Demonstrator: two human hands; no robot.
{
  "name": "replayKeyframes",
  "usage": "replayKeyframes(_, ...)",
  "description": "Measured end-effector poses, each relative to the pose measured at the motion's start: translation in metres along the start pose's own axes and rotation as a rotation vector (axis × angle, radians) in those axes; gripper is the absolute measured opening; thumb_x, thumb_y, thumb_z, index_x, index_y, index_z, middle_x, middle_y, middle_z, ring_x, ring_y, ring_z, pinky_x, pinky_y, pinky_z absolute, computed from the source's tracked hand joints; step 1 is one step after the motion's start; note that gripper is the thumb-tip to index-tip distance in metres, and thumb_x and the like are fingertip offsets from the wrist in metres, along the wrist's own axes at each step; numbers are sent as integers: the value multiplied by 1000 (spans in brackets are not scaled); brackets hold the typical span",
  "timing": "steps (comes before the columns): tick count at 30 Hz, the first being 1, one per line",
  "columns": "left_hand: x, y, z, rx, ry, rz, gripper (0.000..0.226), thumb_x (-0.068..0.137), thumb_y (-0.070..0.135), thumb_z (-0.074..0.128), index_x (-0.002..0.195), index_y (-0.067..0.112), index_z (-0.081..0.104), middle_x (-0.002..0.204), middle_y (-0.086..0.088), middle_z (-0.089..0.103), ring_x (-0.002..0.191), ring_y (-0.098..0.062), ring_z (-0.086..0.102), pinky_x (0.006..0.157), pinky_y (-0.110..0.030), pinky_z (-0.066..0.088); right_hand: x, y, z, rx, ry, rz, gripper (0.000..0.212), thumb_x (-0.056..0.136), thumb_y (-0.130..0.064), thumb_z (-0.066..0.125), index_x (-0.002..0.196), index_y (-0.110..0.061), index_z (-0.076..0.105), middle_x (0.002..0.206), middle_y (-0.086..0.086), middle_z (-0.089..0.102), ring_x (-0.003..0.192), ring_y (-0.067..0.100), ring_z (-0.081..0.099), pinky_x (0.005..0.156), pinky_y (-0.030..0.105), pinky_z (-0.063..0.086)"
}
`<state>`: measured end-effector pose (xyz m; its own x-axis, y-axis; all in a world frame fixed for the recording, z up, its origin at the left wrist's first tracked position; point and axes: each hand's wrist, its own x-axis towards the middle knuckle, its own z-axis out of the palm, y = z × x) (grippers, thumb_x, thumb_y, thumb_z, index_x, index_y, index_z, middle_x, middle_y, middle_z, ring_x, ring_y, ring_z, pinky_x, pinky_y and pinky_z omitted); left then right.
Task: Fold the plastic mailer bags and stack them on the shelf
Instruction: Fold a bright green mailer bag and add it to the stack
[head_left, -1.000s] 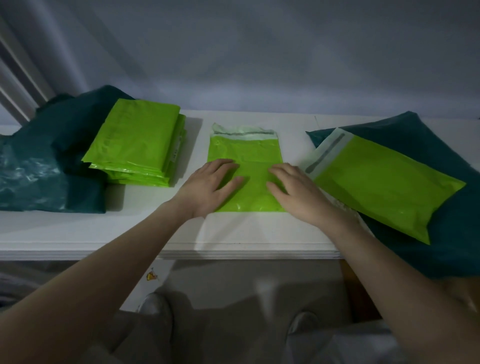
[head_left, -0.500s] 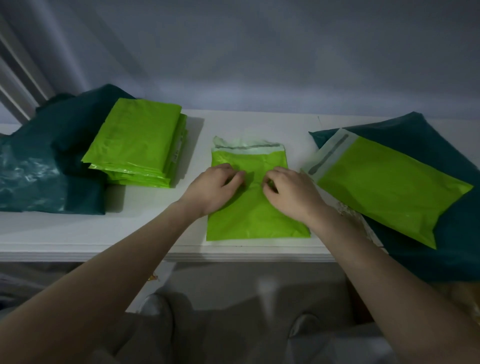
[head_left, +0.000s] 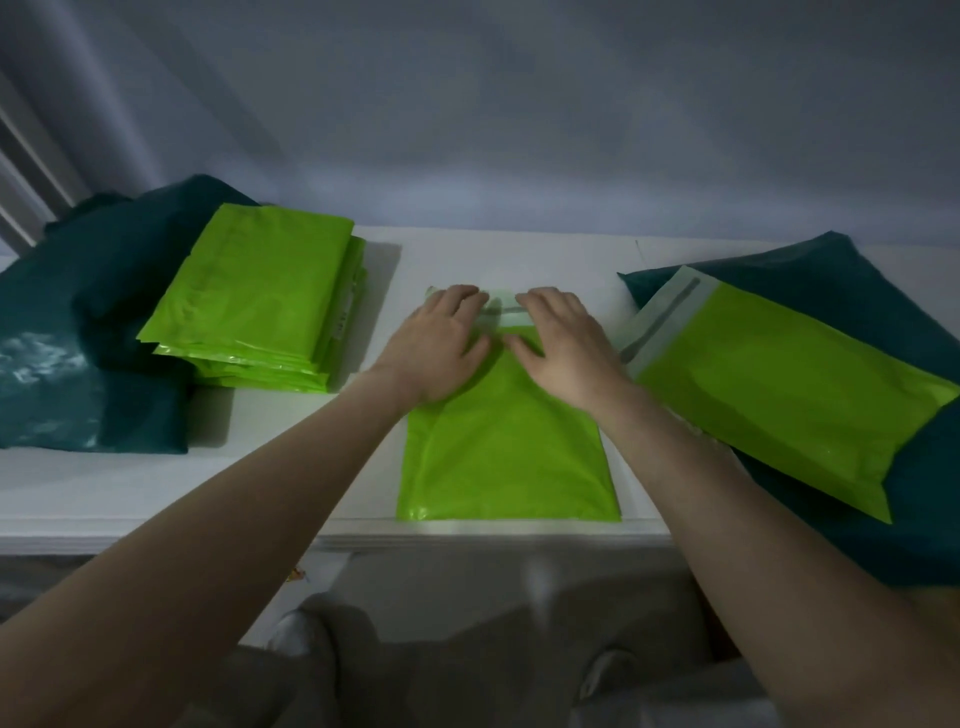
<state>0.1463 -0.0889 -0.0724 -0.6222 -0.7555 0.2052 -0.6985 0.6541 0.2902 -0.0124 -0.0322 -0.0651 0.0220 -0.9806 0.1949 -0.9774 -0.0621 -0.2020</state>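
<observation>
Your left hand (head_left: 441, 348) and right hand (head_left: 563, 348) have slid up-frame to the green mailer (head_left: 506, 457)'s flap; fingers flat, side by side, gripping nothing. Bag unfolded again; fold pending.

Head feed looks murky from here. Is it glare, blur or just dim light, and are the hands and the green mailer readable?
Head view: dim, bluish light, no blur; left hand and right hand are sharp on the green mailer; glare only on the teal bag at far left; soft shadow right of the folded stack; wide-angle bend toward the frame edges.
</observation>
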Motion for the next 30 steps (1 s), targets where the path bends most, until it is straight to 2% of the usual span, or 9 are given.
replayKeyframes(5, 0, -17, 20, 65, -110, -56, 66, 95, 51, 33, 147, 12, 23, 155, -5, 21, 143, -21, 20, 117, -33, 15, 5, 0, 20, -38, -131, -11, 61, 97, -45, 36, 145, -9, 28, 152, 7, 29, 140, 22, 25, 115, 36, 20)
replayKeyframes(8, -4, -17, 23, 88, -152, -80, 63, 97, 49, 28, 150, 18, 13, 158, 2, 9, 146, -15, 7, 118, -34, 7, 1, 2, 26, -50, -186, 16, 62, 98, -49, 27, 149, -14, 17, 157, 1, 15, 144, 19, 12, 118, 36, 12)
replayKeyframes(13, -7, -14, 22, 108, -172, -149, 65, 95, 55, 23, 151, 26, 6, 158, 11, 0, 146, -13, -2, 117, -45, -1, -2, 1, 28, -45, -214, 133, 65, 95, -56, 25, 150, -24, 10, 159, 5, -1, 146, 21, -3, 120, 36, 2)
replayKeyframes(15, -7, -14, 23, 119, -155, -166, 68, 94, 58, 25, 151, 26, 4, 159, 8, 0, 146, -15, -2, 117, -46, -2, -3, 2, 28, -61, -236, 170, 67, 94, -59, 23, 150, -27, 7, 159, 6, -4, 146, 24, -7, 119, 39, -1)
replayKeyframes(20, -6, -16, 22, 96, -138, -254, 81, 89, 64, 29, 150, 22, -5, 158, -11, -7, 146, -21, -7, 118, -39, -5, -2, 1, 28, -91, -259, 188, 71, 92, -63, 19, 150, -27, 0, 159, 4, -9, 146, 23, -10, 117, 51, -4)
replayKeyframes(23, -6, -16, 21, 110, -113, -256, 86, 89, 64, 31, 150, 18, -8, 158, -14, -6, 145, -26, -12, 118, -38, -7, -1, 1, 28, -74, -233, 196, 76, 92, -63, 23, 151, -21, -2, 159, 4, -5, 146, 22, -6, 117, 51, -1)
replayKeyframes(26, -6, -15, 19, 76, -104, -264, 89, 88, 64, 33, 149, 19, -13, 157, -18, -8, 145, -28, -13, 117, -38, -8, 0, 2, 26, 31, -171, 209, 82, 89, -61, 36, 150, -24, -2, 159, 5, -1, 146, 22, 0, 118, 50, 3)
replayKeyframes(30, -10, -12, 15, -25, -74, -252, 79, 92, 59, 31, 149, 22, -9, 156, -17, -14, 146, -26, -9, 117, -36, -5, 3, 3, 21, 216, -110, 227, 93, 84, -60, 53, 150, -27, -2, 159, -4, -5, 147, 19, -2, 118, 50, 5)
